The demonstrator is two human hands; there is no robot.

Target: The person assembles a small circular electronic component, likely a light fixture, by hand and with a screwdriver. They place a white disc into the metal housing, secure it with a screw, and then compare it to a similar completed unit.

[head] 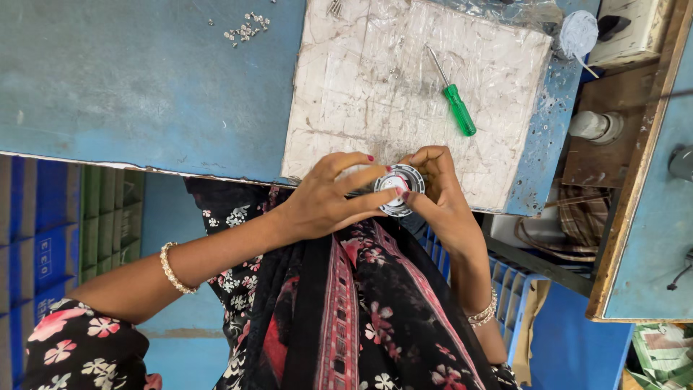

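A small round disc-shaped part [398,189], white and red at its centre inside a dark and silvery ring, is gripped by the left hand [328,198] and the right hand [440,191], held just above the lap at the near edge of the blue workbench [144,87]. It is judged light, stiff and smooth (probably metal and plastic), best pinched by its rim, as the fingertips now do. Farther off, a green-handled screwdriver [452,95] lies on the white worn board [375,79], and small screws [247,29] are scattered beyond.
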